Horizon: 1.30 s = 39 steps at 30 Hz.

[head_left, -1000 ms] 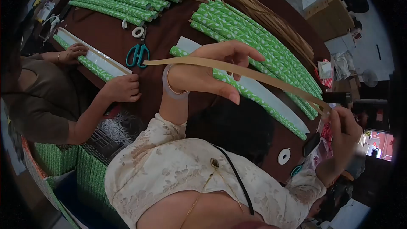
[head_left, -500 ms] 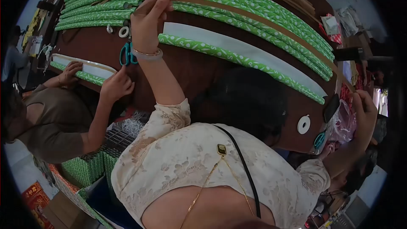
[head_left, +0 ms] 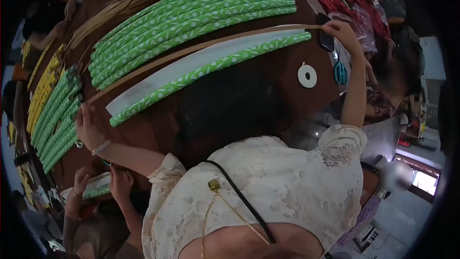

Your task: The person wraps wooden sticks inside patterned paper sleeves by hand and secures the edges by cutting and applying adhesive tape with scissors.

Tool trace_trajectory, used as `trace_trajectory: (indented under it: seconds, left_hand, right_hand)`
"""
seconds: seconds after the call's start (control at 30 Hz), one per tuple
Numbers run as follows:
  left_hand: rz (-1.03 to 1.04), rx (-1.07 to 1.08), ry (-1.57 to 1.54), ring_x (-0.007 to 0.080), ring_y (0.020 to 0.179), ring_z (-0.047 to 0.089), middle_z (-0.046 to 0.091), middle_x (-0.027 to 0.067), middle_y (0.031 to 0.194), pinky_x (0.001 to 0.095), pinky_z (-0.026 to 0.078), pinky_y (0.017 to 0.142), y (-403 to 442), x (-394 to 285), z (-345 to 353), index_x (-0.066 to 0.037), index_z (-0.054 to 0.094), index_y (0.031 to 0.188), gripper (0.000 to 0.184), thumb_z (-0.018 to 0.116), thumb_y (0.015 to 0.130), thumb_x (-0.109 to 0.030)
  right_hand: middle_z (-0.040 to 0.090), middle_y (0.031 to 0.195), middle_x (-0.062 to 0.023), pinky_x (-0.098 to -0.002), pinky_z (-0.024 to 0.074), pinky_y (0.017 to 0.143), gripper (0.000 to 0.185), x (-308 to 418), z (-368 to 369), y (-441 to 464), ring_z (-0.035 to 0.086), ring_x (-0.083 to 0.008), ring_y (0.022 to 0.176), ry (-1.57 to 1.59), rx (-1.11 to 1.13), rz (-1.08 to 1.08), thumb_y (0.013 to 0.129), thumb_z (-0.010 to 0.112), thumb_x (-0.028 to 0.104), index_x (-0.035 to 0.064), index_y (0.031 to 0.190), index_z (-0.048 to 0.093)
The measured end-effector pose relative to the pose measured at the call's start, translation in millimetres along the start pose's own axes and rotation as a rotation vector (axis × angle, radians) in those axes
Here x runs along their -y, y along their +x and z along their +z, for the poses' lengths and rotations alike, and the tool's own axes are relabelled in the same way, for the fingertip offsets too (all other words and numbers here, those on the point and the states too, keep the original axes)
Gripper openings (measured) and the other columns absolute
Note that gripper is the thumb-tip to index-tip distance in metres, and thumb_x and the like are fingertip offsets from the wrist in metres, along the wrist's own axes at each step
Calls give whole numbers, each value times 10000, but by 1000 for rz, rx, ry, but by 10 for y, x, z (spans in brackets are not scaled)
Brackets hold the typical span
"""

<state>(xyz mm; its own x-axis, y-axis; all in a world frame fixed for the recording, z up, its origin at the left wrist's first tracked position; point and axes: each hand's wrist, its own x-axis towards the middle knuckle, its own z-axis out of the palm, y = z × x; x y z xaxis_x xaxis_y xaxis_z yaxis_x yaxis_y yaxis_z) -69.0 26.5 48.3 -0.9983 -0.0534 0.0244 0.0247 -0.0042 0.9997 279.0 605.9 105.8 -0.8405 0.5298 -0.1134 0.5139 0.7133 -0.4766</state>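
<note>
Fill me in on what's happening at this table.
Someone holds a brown strip stretched between their left hand and right hand, along the far edge of a white sheet whose near edge is a green patterned roll. Finished-looking green tubes lie beyond. A co-worker's hands are at another green-and-white piece.

A smooth, matt tan strip with the look of stiff paper contrasts with a smooth white sheet and green tubes, whose printed, paper-like wrapping carries a faint sheen. The brown worktop looks dull; the dark phone, glossy. Teal scissor handles appear plastic, the pendant shiny gold-toned metal, the cream blouse patterned lace cloth.
</note>
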Motion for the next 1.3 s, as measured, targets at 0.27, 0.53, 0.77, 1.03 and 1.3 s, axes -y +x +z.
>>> trace_trajectory:
  seconds: [0.27, 0.53, 0.77, 1.03, 1.3]
  left_hand:
    - [38, 149, 71, 94, 746, 555, 625, 35, 815, 202, 440, 668, 313, 39, 267, 31, 633, 978, 263, 649, 821, -179]
    - [61, 227, 176, 93, 733, 550, 625, 32, 808, 206, 436, 663, 567, 96, 235, 27, 633, 976, 274, 657, 816, -194]
    - [32, 268, 251, 91, 723, 546, 625, 29, 801, 209, 433, 658, 622, 300, 105, 23, 633, 975, 283, 663, 811, -206]
    - [-45, 281, 317, 90, 711, 541, 625, 26, 794, 213, 430, 653, 485, 707, -182, 18, 634, 973, 293, 670, 806, -220]
    - [-118, 145, 433, 91, 761, 563, 634, 36, 839, 211, 450, 685, 112, 807, -826, 32, 637, 940, 257, 669, 806, -184]
  right_hand:
    - [577, 799, 16, -218, 417, 701, 253, -494, 547, 215, 519, -67, 758, 503, -75, 16, 841, 626, 269, 27, 917, 619]
    - [617, 826, -7, -219, 414, 698, 292, -699, 802, 458, 541, -82, 772, 511, -54, 34, 778, 686, 294, 26, 886, 645]
    - [615, 825, -16, -222, 408, 734, 231, -799, 940, 542, 540, -90, 784, 483, -81, 97, 801, 635, 211, 6, 906, 636]
    - [617, 804, -20, -217, 408, 699, 251, -664, 926, 554, 540, -88, 758, 414, -89, 200, 758, 665, 206, -5, 891, 640]
    - [646, 855, -42, -233, 441, 729, 236, -716, 895, 555, 579, -105, 795, 409, -120, 76, 811, 597, 192, -12, 915, 654]
